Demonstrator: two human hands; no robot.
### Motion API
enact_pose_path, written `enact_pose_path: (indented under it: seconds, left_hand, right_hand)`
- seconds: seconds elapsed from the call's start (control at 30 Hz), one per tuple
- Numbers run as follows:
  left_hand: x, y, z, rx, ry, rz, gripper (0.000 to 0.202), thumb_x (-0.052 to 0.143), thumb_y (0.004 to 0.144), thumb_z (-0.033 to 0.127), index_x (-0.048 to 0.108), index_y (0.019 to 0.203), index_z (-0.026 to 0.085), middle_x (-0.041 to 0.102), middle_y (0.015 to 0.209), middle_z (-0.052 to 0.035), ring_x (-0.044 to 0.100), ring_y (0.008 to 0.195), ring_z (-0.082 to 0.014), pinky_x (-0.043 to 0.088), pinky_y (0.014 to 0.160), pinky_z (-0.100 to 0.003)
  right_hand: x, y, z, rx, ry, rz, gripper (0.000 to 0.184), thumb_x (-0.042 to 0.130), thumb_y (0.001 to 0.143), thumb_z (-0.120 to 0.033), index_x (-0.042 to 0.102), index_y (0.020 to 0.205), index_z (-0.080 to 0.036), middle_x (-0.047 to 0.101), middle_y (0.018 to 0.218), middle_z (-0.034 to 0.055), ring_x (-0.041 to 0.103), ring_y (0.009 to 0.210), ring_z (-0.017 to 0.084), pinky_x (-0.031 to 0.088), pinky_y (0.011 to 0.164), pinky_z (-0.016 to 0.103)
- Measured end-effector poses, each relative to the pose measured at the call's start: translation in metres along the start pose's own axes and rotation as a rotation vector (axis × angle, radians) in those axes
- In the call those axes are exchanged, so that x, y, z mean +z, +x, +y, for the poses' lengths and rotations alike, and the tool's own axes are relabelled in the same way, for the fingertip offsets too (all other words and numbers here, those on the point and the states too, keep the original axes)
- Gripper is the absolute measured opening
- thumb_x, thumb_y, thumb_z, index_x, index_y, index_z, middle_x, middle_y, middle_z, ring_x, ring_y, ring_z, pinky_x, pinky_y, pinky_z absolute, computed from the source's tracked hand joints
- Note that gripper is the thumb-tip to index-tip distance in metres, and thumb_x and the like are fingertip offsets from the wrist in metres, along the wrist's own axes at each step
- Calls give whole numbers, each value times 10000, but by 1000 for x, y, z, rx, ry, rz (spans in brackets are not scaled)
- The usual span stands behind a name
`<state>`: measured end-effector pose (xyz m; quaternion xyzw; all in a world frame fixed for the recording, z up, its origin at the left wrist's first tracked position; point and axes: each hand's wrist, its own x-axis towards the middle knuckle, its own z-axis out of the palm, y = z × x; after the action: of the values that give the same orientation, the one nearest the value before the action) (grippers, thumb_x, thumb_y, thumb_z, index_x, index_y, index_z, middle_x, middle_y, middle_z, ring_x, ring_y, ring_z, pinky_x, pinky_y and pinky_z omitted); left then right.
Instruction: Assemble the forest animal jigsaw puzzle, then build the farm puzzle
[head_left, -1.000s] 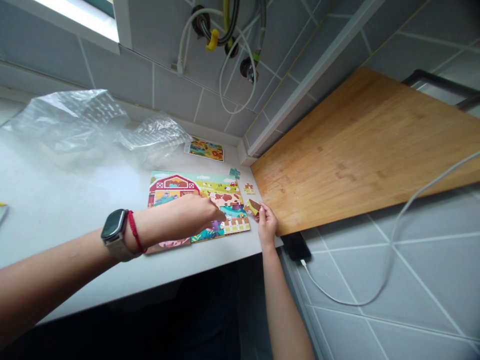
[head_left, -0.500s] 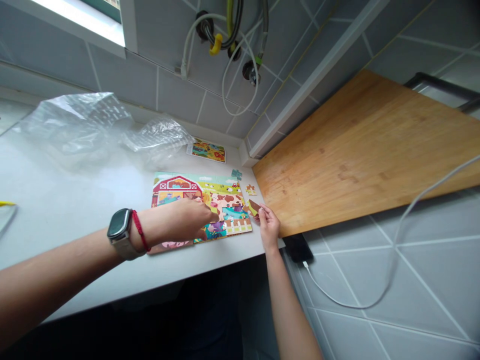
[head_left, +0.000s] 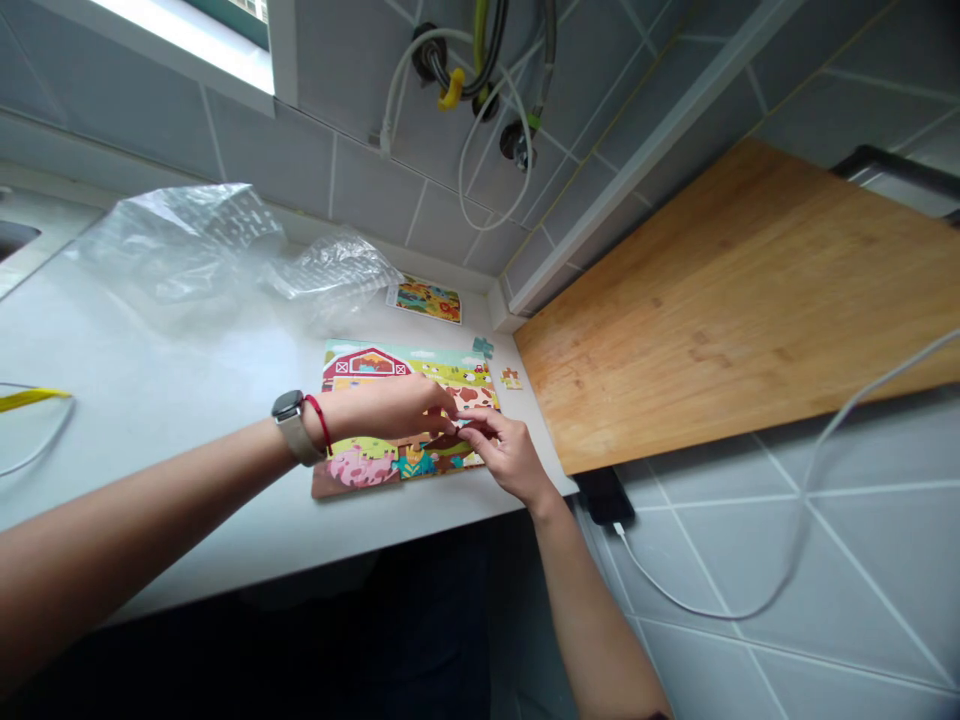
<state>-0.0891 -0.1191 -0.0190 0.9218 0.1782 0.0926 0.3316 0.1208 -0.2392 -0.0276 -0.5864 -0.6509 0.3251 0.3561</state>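
A colourful farm jigsaw puzzle (head_left: 360, 365) with a red barn lies flat on the white counter (head_left: 150, 400). My left hand (head_left: 405, 405), with a watch and red cord at the wrist, rests on the puzzle's middle, fingers curled and pinched. My right hand (head_left: 506, 450) meets it over the puzzle's lower right part, fingers pinched on a brown puzzle piece (head_left: 448, 445) pressed against the picture. Two loose pieces, one teal (head_left: 482, 347) and one brown (head_left: 511, 378), lie just right of the puzzle.
Crumpled clear plastic wrap (head_left: 202, 250) lies behind the puzzle, with a small picture card (head_left: 427, 299) beside it. A wooden board (head_left: 720, 300) leans at the right. A dark phone (head_left: 604, 495) with a white cable sits under its corner. Hoses hang on the tiled wall.
My right hand has moved left from the counter's edge onto the puzzle with its piece. My left hand has shifted to meet it, uncovering the pink lower left area.
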Motion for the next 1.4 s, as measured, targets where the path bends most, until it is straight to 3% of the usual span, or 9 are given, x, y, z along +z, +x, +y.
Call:
enact_pose_path:
  seconds: [0.13, 0.27, 0.43, 0.7, 0.93, 1.1, 1.23, 1.4]
  left_hand:
    - [-7, 3, -10, -16, -183, -36, 186, 634, 924, 259, 815, 933, 218, 801, 838, -13, 697, 717, -140, 463, 642, -216]
    - [-13, 0, -7, 2, -213, -33, 194, 624, 910, 267, 804, 879, 202, 784, 778, -7, 668, 653, -121, 443, 590, -204]
    - [-19, -3, -6, 1, -250, 26, 187, 608, 907, 242, 788, 901, 192, 803, 858, -21, 699, 719, -126, 466, 626, -206]
    - [-21, -2, -10, -79, -284, 104, 227, 579, 930, 305, 730, 828, 171, 757, 771, -22, 617, 619, -115, 418, 569, -228]
    - [-18, -1, -10, -42, -407, 114, 275, 575, 960, 379, 714, 870, 160, 761, 818, -45, 674, 697, -137, 436, 589, -233]
    - [-18, 0, -14, -13, -503, 65, 281, 576, 967, 400, 709, 911, 159, 761, 835, -52, 678, 723, -140, 459, 614, -237]
    - [-20, -2, -11, -58, -435, 76, 223, 581, 945, 345, 711, 928, 165, 775, 858, -47, 670, 699, -135, 452, 609, -238]
    - [-20, -3, -14, -231, -129, 201, 215, 579, 929, 272, 758, 1024, 201, 777, 861, -55, 671, 677, -163, 448, 620, -271]
  right_hand:
    - [9, 3, -3, -19, 29, 47, 229, 739, 938, -402, 787, 1098, -246, 812, 1034, 50, 783, 926, 227, 640, 790, 320]
    - [13, 1, -8, 30, 79, 160, 267, 708, 959, -465, 793, 1006, -216, 797, 872, 47, 752, 732, 192, 643, 699, 307]
    - [15, -4, -11, 129, 269, 335, 385, 719, 932, -537, 784, 1090, -192, 805, 857, 67, 776, 721, 218, 679, 689, 358]
    - [33, -16, 2, 271, 448, 354, 482, 858, 813, -487, 766, 1150, -154, 826, 933, 87, 801, 773, 241, 698, 786, 410]
    - [38, -20, -4, 98, 406, 326, 776, 906, 785, -332, 582, 1485, -240, 800, 993, 43, 785, 935, 221, 665, 873, 361]
    - [39, -22, 1, 27, 328, 339, 685, 870, 839, -321, 607, 1468, -255, 792, 992, 41, 773, 936, 196, 649, 888, 333]
    - [38, -24, 5, 17, 269, 359, 678, 867, 837, -355, 620, 1461, -253, 785, 972, 43, 766, 881, 197, 661, 824, 335]
    - [25, -27, 11, 33, 203, 403, 685, 847, 852, -372, 610, 1478, -227, 755, 890, 25, 739, 835, 181, 644, 814, 323]
